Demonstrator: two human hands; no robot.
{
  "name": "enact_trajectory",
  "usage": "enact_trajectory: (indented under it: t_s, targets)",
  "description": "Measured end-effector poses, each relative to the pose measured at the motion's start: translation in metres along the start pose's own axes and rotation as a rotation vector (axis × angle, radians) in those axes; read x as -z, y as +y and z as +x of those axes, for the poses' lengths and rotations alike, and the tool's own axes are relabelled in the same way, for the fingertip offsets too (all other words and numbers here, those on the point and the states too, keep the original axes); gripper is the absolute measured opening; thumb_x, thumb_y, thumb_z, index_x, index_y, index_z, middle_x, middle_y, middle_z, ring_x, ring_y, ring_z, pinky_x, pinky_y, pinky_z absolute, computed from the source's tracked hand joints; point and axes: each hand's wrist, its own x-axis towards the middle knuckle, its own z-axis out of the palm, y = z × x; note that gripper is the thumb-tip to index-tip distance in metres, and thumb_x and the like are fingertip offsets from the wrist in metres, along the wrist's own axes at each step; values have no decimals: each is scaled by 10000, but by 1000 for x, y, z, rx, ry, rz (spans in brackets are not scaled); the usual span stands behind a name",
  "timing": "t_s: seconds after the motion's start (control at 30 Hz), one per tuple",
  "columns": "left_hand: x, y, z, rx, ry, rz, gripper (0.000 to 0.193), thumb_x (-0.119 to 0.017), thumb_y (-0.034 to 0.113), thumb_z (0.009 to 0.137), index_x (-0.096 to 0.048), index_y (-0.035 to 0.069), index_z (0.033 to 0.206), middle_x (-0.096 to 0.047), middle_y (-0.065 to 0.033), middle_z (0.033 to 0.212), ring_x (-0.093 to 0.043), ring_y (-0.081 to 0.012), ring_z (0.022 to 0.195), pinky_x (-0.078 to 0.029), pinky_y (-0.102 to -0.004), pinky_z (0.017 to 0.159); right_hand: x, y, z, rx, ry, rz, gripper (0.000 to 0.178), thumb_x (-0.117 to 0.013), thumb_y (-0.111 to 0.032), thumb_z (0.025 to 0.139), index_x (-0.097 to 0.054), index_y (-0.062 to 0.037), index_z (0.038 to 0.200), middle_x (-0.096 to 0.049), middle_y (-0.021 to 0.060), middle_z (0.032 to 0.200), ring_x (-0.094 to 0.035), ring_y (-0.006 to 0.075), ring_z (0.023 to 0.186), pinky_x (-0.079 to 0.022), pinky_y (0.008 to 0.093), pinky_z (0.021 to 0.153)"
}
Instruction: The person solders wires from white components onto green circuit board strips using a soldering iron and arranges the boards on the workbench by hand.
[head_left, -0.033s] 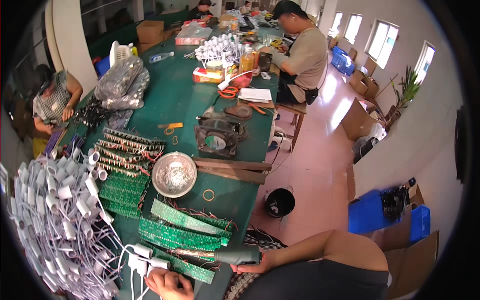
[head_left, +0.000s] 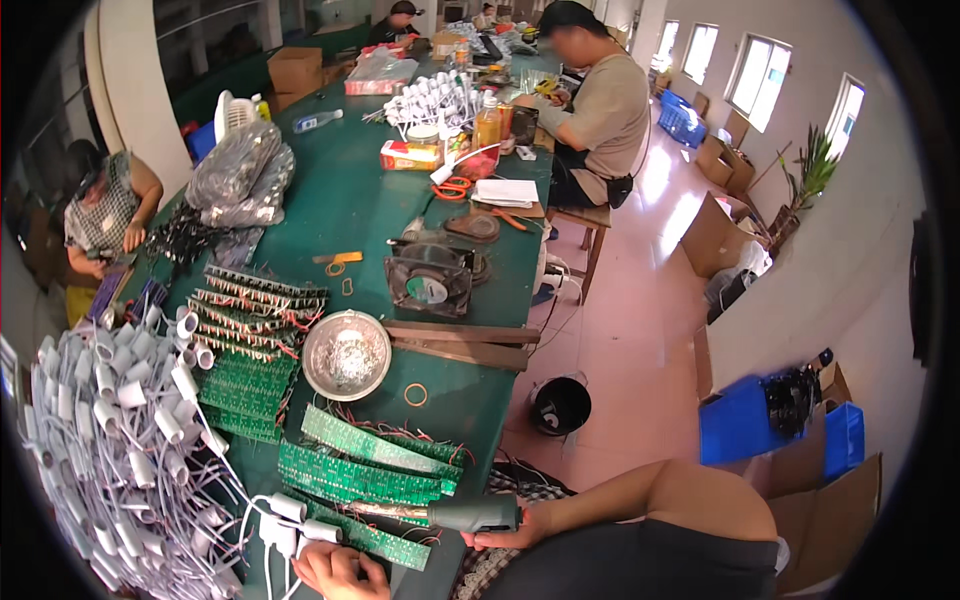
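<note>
My right hand (head_left: 512, 530) is wrapped round the dark grey-green handle of a soldering iron (head_left: 475, 513). Its metal barrel points left, over the strips of green circuit boards (head_left: 370, 475). At the lower edge my left hand (head_left: 342, 574) is closed, fingers curled, beside the end of the nearest board strip (head_left: 385, 540). Whatever its fingers pinch is hidden. Several white cylindrical plastic housings (head_left: 287, 506) on white cables lie just above and left of that hand. A large heap of similar housings with cables (head_left: 120, 450) covers the table's near left.
Beyond the boards are a metal bowl (head_left: 346, 355) with silvery bits, dark bars (head_left: 460, 345) and a fan (head_left: 430, 278). More boards (head_left: 240, 390) lie left of the bowl. A black bucket (head_left: 560, 405) stands on the floor right. Other people sit along the green table (head_left: 340, 190).
</note>
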Motion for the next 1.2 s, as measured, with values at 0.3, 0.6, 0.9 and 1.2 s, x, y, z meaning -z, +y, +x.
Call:
enact_trajectory:
  t_s: [0.3, 0.6, 0.9, 1.2]
  targets:
    - [2, 2, 4, -96, -11, -45, 144, -631, 98, 745, -567, 73, 872, -523, -169, 958, -471, -372, 888, -359, -514, 806, 3, 13, 0, 141, -3, 35, 150, -646, -90, 892, -588, -24, 1014, -602, 11, 844, -567, 80, 747, -465, 247, 651]
    - [32, -85, 43, -205, 69, 170, 281, -574, 67, 831, -570, -1, 1103, -546, -200, 981, -535, -338, 852, -446, -443, 729, 11, 21, 1, 173, -63, 17, 152, -637, -64, 881, -599, -18, 1021, -633, 34, 897, -593, 110, 779, -477, 258, 684]
    - [-50, -190, 165, 272, -261, 735, 588, -535, 33, 884, -251, -89, 1384, -639, -200, 973, -678, -338, 819, -569, -381, 681, 12, 28, -3, 143, -94, 73, 118, -570, -66, 924, -581, -20, 1031, -603, 54, 928, -579, 124, 810, -483, 270, 720]
    - [-10, -235, 153, 463, -88, -583, 451, -523, 41, 842, -465, 103, 1286, -608, -129, 823, -610, -197, 604, -462, -278, 481, 9, 28, 3, 272, -126, 160, 186, -571, -84, 932, -549, -21, 1106, -591, 49, 958, -579, 104, 805, -484, 253, 704]
